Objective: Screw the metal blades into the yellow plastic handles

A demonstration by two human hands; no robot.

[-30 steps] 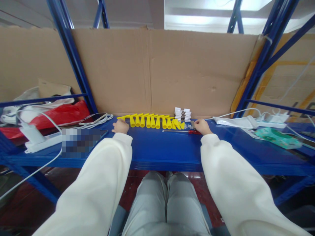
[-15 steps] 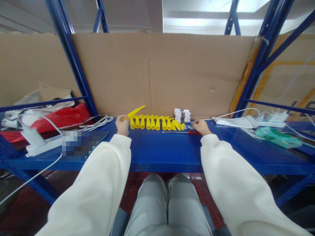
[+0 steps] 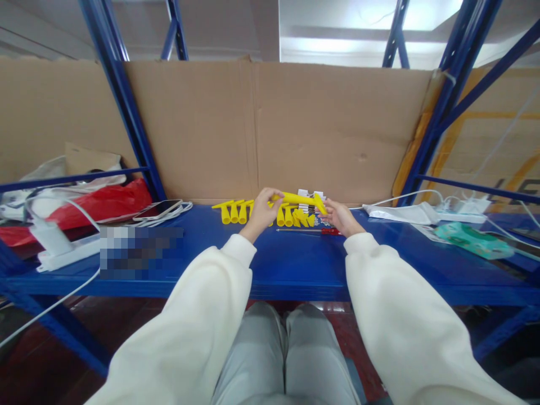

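Note:
My left hand is closed on one end of a yellow plastic tube, held almost level above the tabletop. A short yellow crosspiece slants across the tube's right end. The fingertips of my right hand meet that crosspiece; whether they also pinch something small is hidden. Under and behind the hands runs a row of similar yellow tubes, partly covered by my left hand. Small yellow pieces lie at the row's right end. A red-handled screwdriver rests just in front of my right hand.
White pieces with dark parts are stacked behind the held tube. A cardboard wall closes off the back of the blue table. At left lie a phone and a power strip; at right, a green packet.
My left hand has carried the yellow tube rightward, and the tube now lies nearly level between both hands. My right hand has left the tabletop beside the screwdriver and reached the tube's end.

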